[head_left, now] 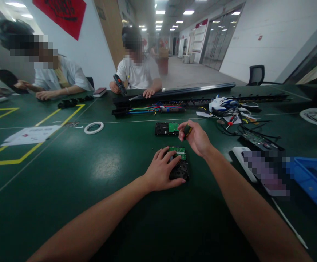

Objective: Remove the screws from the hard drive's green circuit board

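Tool (187, 131) is gripped by right hand (198, 137), fingers curled; hard drive (180, 169) is covered by left hand (160, 171), fingers spread. White basket (309, 118), right, is part-filled.

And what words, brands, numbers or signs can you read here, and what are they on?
None reads clearly.
Red wall paper: black characters, cut off by the frame and too blurred.
White sheet on the table: marks too small.
Red-topped wall board: too far away.
Near hard drive and far hard drive: no legible print.
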{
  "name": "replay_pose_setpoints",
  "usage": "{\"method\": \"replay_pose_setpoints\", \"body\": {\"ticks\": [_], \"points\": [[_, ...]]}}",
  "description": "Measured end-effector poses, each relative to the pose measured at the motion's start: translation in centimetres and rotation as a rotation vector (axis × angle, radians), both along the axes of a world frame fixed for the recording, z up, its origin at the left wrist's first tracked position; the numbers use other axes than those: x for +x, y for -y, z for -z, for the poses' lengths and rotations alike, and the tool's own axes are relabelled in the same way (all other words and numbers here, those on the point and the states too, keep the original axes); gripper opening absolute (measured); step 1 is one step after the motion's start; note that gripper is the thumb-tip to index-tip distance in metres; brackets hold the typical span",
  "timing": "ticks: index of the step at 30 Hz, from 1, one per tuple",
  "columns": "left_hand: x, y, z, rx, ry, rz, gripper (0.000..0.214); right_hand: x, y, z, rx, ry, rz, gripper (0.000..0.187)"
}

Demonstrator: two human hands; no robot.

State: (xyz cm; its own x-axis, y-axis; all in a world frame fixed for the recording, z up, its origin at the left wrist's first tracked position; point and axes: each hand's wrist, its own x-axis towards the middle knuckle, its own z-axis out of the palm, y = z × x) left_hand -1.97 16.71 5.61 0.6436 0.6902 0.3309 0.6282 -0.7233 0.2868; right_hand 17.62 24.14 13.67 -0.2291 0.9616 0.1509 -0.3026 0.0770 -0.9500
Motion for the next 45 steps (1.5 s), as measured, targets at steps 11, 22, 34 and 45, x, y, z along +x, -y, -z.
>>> {"method": "replay_pose_setpoints", "body": {"ticks": [11, 22, 34, 45], "points": [[0.05, 0.06, 0.09, -0.021, 0.012, -0.003, 0.092, -0.22, 0.54, -0.18, 0.022, 0.041, -0.011, 0.024], [0.12, 0.13, -0.09, -0.024, 0.014, -0.007, 0.093, -0.22, 0.02, 0.50, -0.042, -0.110, -0.010, 0.035], [0.06, 0.02, 0.01, -0.021, 0.009, 0.003, 0.094, -0.25, 0.17, 0.43, 0.023, -0.056, 0.006, 0.025], [-0.02, 0.03, -0.04, -0.017, 0.007, 0.003, 0.094, 0.36, -0.11, 0.35, -0.016, -0.057, -0.023, 0.027]]}}
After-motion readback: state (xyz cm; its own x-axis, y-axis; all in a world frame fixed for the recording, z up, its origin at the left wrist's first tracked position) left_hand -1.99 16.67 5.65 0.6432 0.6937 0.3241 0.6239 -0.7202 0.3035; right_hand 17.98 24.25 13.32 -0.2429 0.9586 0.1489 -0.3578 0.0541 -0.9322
